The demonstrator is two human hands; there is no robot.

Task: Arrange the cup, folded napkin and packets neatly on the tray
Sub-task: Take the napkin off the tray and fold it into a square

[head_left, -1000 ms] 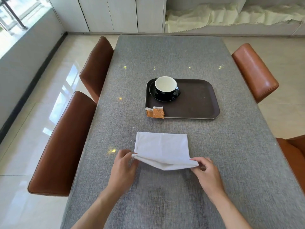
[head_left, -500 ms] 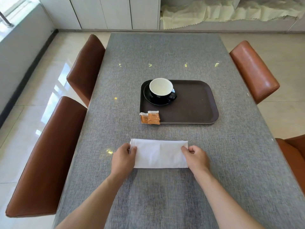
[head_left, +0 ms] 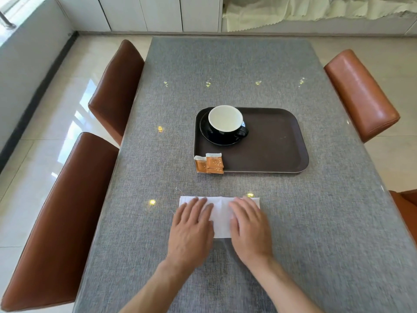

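Observation:
A white folded napkin [head_left: 220, 213] lies flat on the grey table, near me. My left hand [head_left: 191, 227] rests palm-down on its left half, and my right hand [head_left: 249, 224] lies flat on its right half, fingers spread. Farther off sits a dark brown tray [head_left: 270, 150]. A black cup with a white inside [head_left: 225, 122] stands on a black saucer [head_left: 216, 138] in the tray's far left corner. Two orange packets [head_left: 209, 163] overlap at the tray's near left corner, partly on the rim and partly on the table.
Brown leather chairs stand along the table: two on the left [head_left: 112, 86] [head_left: 58, 211], one on the right [head_left: 361, 93], another at the right edge [head_left: 406, 208]. White cabinets and a pale cloth [head_left: 316, 10] line the far wall.
The napkin's near edge was folded over, making a narrower strip. My hands let go of its ends and moved inward to lie flat on top of it.

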